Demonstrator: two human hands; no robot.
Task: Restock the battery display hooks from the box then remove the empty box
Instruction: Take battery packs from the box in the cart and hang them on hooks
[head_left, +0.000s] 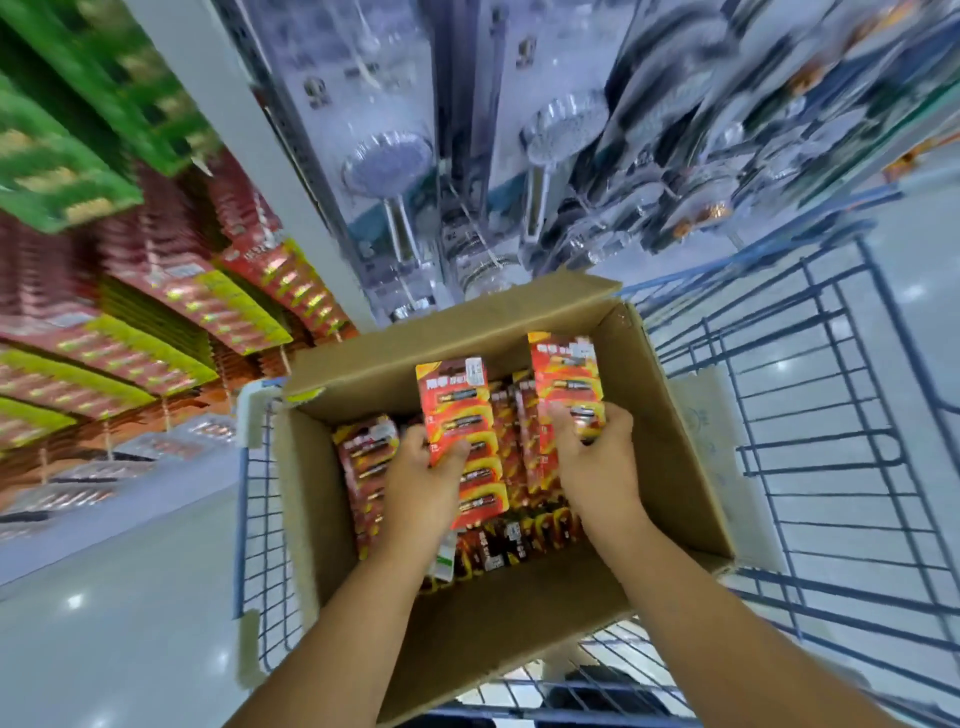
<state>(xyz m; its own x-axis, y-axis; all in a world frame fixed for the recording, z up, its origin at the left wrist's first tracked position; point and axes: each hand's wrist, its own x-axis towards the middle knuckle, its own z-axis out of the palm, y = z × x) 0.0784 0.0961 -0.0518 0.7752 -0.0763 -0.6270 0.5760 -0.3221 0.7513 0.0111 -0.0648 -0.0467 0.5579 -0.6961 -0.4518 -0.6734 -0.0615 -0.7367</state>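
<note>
An open cardboard box (670, 447) sits in a blue wire cart and holds several red-orange battery cards (363, 462). My left hand (421, 483) grips one long battery card (460, 415), lifted upright above the box's contents. My right hand (597, 462) grips a second battery card (566, 379) at its lower end, also raised over the box. On the left, the battery display (171, 291) shows rows of red and yellow-green packs hanging on hooks, blurred.
The blue wire cart (831, 441) surrounds the box and extends to the right. Packaged shower heads (395, 161) hang on the panel straight ahead. Green packs (62, 156) hang at the upper left. Glossy floor lies below left.
</note>
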